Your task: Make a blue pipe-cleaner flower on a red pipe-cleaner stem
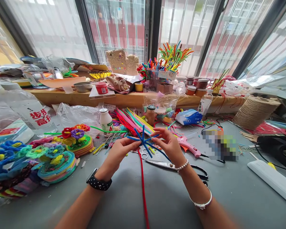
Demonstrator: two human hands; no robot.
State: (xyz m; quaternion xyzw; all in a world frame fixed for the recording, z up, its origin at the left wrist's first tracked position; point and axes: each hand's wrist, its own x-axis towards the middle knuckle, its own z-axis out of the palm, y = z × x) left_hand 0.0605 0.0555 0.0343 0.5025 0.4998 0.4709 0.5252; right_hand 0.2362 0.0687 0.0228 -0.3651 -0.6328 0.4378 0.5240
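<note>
The left hand [113,157] and right hand [170,148] pinch opposite sides of a blue pipe-cleaner star [143,140], holding it between them above the tabletop [124,200]. A red pipe cleaner [143,187] runs lengthwise below the star. Large black-handled scissors [163,164] lie partly behind the right wrist, near a pink glue gun [190,147]; layered discs topped with fuzzy flowers [78,131] sit at left.

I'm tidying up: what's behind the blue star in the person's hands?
Behind the blue star, colourful pipe cleaners lie bunched on the table, with a lidded jar near them. The star, left hand and right hand hide whatever lies directly behind them.
</note>
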